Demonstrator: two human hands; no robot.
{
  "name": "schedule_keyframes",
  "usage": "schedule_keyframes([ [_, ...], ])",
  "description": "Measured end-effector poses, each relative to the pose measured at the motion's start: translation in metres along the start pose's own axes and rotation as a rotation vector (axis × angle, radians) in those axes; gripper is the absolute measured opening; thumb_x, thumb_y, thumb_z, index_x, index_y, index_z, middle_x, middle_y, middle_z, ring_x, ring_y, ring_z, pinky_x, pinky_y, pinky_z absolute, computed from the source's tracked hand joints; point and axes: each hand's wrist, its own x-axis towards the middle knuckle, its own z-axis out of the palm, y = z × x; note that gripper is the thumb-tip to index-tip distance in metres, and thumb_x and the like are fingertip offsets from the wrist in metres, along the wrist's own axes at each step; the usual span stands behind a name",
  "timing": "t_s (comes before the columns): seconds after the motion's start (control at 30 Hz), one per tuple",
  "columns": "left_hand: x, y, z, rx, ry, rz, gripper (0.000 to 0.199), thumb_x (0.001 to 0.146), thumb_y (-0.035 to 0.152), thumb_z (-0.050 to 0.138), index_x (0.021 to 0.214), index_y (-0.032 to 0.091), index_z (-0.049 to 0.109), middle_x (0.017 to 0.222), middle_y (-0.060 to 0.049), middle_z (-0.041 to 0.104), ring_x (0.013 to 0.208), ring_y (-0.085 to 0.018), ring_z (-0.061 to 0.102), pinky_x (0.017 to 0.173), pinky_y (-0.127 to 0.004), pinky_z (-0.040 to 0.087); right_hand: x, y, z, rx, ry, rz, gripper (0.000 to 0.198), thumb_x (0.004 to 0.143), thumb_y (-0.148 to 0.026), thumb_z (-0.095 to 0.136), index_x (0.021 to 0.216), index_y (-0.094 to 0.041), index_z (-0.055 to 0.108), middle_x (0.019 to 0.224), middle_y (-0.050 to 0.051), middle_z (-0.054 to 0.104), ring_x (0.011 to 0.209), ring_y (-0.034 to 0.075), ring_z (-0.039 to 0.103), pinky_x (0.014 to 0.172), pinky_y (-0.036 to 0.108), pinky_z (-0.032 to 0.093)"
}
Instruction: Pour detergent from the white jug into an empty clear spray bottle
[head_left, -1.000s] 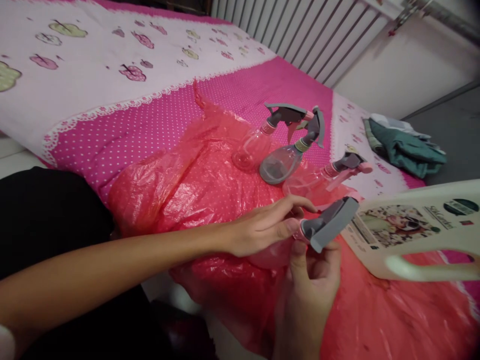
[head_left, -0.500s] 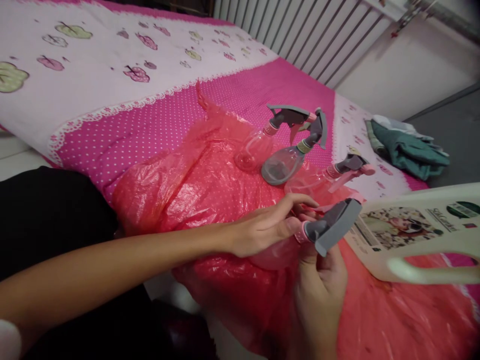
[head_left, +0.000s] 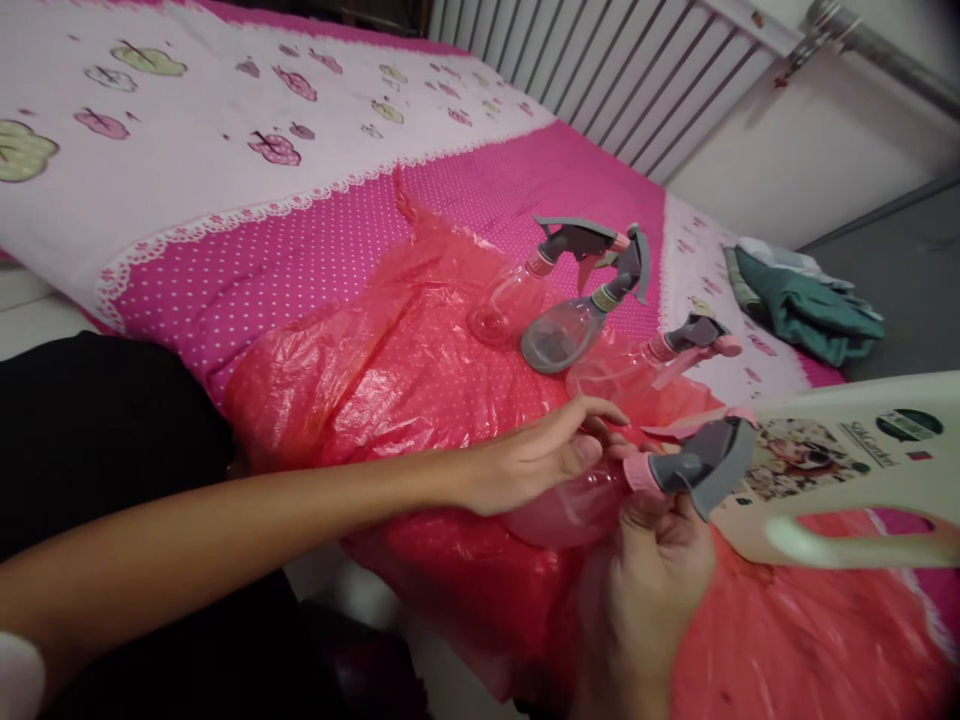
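Observation:
My left hand [head_left: 551,460] is closed around the clear pinkish body of a spray bottle [head_left: 574,510]. Beside it, my right hand [head_left: 664,570] grips the bottle's grey trigger spray head [head_left: 701,465] with its pink collar. Fingers hide the bottle neck, so I cannot tell whether head and bottle are joined. Beyond my hands, another pink spray bottle [head_left: 611,370], a grey one [head_left: 559,335] and a further pink one [head_left: 506,305] lean on the red plastic sheet [head_left: 405,370].
A large cream jug [head_left: 825,530] with a handle lies close on the right. Folded green cloth [head_left: 817,310] rests farther back on the pink patterned bed [head_left: 322,240]. White slatted railing [head_left: 592,70] borders the far side.
My right hand and the spray head have shifted to the right, away from my left hand. My left hand has barely moved. The view has turned slightly.

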Motion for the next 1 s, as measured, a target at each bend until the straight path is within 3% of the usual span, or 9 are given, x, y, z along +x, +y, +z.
schedule_keyframes([
  [0.07,0.001,0.003,-0.001,0.022,0.014,-0.022,0.063,0.107,0.076,0.038,0.139,0.023,0.046,0.139,-0.016,0.057,0.136,-0.029,0.055,0.117,-0.049,0.041,0.003,-0.005,-0.002,0.035,0.01,-0.009,0.048,0.101,-0.052,0.073,0.115,-0.007,0.064,0.101,0.008,0.064,0.093,0.011,0.065,0.089,0.027,0.062],
  [0.17,0.004,0.004,-0.003,0.029,0.131,-0.059,0.065,0.105,0.08,0.038,0.132,0.023,0.05,0.135,-0.014,0.059,0.133,-0.028,0.055,0.118,-0.049,0.04,0.009,-0.012,-0.008,0.064,0.063,-0.065,0.046,0.097,-0.051,0.077,0.104,-0.007,0.064,0.092,0.006,0.063,0.09,0.011,0.065,0.086,0.027,0.062],
  [0.3,0.006,-0.006,-0.005,0.005,0.191,-0.119,0.055,0.109,0.074,0.033,0.117,0.023,0.054,0.118,-0.009,0.065,0.116,-0.024,0.062,0.111,-0.047,0.047,0.02,-0.019,-0.021,0.059,0.121,-0.106,0.041,0.09,-0.049,0.081,0.096,-0.01,0.068,0.093,0.009,0.064,0.095,0.018,0.067,0.094,0.038,0.063],
  [0.5,0.003,-0.011,-0.007,0.05,0.073,-0.204,0.056,0.111,0.07,0.034,0.114,0.02,0.061,0.117,-0.009,0.066,0.112,-0.023,0.063,0.108,-0.045,0.049,0.03,-0.032,-0.034,0.025,0.154,-0.126,0.04,0.092,-0.053,0.08,0.1,-0.015,0.074,0.111,0.011,0.064,0.114,0.024,0.064,0.117,0.054,0.052],
  [0.63,0.001,0.0,-0.01,0.154,-0.158,-0.245,0.069,0.094,0.075,0.067,0.135,0.02,0.061,0.129,-0.013,0.069,0.116,-0.031,0.068,0.101,-0.047,0.054,0.032,-0.034,-0.037,0.025,0.149,-0.122,0.05,0.085,-0.063,0.085,0.099,-0.016,0.073,0.121,0.008,0.061,0.116,0.021,0.062,0.124,0.049,0.047],
  [0.77,0.001,0.002,-0.005,0.408,-0.161,-0.117,0.111,0.069,0.075,0.089,0.156,0.019,0.049,0.15,-0.021,0.062,0.137,-0.046,0.059,0.116,-0.061,0.044,0.024,-0.029,-0.035,-0.022,0.077,-0.097,0.054,0.088,-0.065,0.081,0.112,-0.017,0.071,0.11,0.008,0.064,0.106,0.02,0.065,0.107,0.043,0.058],
  [0.87,0.002,0.0,-0.002,0.504,-0.131,-0.035,0.104,0.07,0.065,0.091,0.155,0.019,0.052,0.149,-0.021,0.064,0.138,-0.047,0.06,0.12,-0.061,0.04,0.015,-0.024,-0.031,-0.112,0.014,-0.076,0.052,0.098,-0.059,0.073,0.119,-0.012,0.068,0.099,0.009,0.064,0.095,0.015,0.066,0.09,0.031,0.061],
  [1.0,0.005,0.001,-0.012,0.445,-0.128,-0.032,0.087,0.066,0.043,0.093,0.146,0.027,0.06,0.138,-0.012,0.072,0.126,-0.041,0.069,0.109,-0.054,0.051,0.013,-0.02,-0.024,-0.146,-0.112,-0.05,0.051,0.095,-0.056,0.077,0.115,-0.01,0.069,0.097,0.009,0.066,0.089,0.013,0.067,0.075,0.021,0.058],
])
